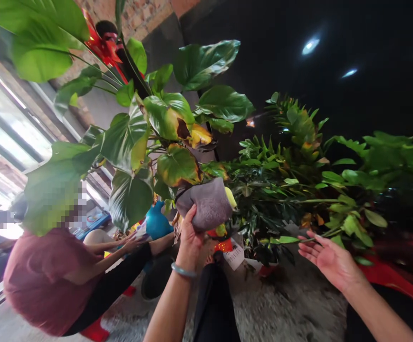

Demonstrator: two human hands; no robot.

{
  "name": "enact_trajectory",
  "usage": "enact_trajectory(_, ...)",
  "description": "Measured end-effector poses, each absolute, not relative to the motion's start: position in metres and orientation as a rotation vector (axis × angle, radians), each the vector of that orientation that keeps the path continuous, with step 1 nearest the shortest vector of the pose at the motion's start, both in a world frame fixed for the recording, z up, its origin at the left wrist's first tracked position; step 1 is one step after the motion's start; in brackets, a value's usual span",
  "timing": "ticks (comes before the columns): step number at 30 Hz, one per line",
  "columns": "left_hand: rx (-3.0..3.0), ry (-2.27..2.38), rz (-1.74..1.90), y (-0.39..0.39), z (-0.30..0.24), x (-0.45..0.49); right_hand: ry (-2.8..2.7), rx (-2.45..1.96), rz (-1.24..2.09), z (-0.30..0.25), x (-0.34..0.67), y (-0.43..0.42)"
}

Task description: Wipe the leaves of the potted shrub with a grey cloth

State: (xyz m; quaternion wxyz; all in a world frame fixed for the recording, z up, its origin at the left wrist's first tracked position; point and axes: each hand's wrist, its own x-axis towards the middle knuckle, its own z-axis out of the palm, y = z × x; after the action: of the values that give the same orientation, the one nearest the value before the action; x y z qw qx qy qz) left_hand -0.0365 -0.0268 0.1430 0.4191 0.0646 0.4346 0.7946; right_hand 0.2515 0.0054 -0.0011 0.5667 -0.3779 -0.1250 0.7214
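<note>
My left hand (189, 237) is raised and grips a grey cloth (206, 203) pressed against a yellowed, brown-edged leaf (177, 166) of a tall large-leaved plant (131, 137). A pale blue bangle sits on that wrist. My right hand (329, 259) is open, palm up, fingers spread, just below the thin leaves of a bushy green plant (281, 180) to the right. It holds nothing.
Another person in a maroon top (45, 280) sits at the left, arms reaching toward the plant's base near a blue object (156, 221). A red bow (101, 45) hangs at the plant's top. Red surfaces (391, 275) lie at the right, grey floor (281, 308) below.
</note>
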Motion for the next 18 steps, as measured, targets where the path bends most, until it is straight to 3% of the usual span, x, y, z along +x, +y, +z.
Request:
enact_trajectory(8, -0.026, 1.377, 1.352, -0.071, 0.064, -0.003, -0.218, -0.949, 1.703, 0.015, 0.251, -0.003)
enact_trajectory(15, 0.081, 1.134, 1.821, -0.048, 0.137, -0.027, -0.219, -0.934, 1.715, 0.014, 0.253, -0.002)
enact_trajectory(18, 0.093, 1.165, 1.853, -0.027, 0.135, -0.023, -0.229, -0.93, 1.7, 0.013, 0.248, -0.001)
